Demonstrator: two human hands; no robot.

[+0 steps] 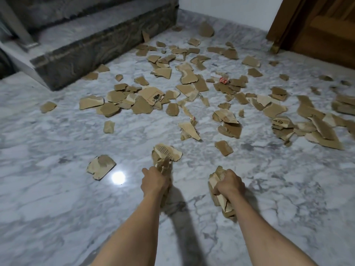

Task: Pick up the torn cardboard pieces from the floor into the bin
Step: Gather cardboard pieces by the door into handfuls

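White-grey marble floor (57, 198) is seen from above, with a dark stone step (99, 48) at upper left, a white wall behind it, and a wooden door frame (276, 24) at upper right. Torn cardboard pieces (184, 87) are scattered across the middle and right of the floor, thickest in the centre band and piled along the right edge; a few lie against the foot of the step. One loose flat piece (101, 166) is seen apart from the rest, just left of the left hand, beside a bright light reflection on the marble. Left hand (154, 181) is held with its grip clamped on a bunch of scraps (166, 153); a printed barcode piece sticks out the top of the bunch. Right hand (229, 184) is likewise held with its grip clamped on a crumpled wad of cardboard (219, 194), which hangs out below the fist. Both forearms are extended forward, hands near each other, above the bare floor in front of the main scatter. A dark shadow is cast on the marble between the arms. Bin cannot be located from this view
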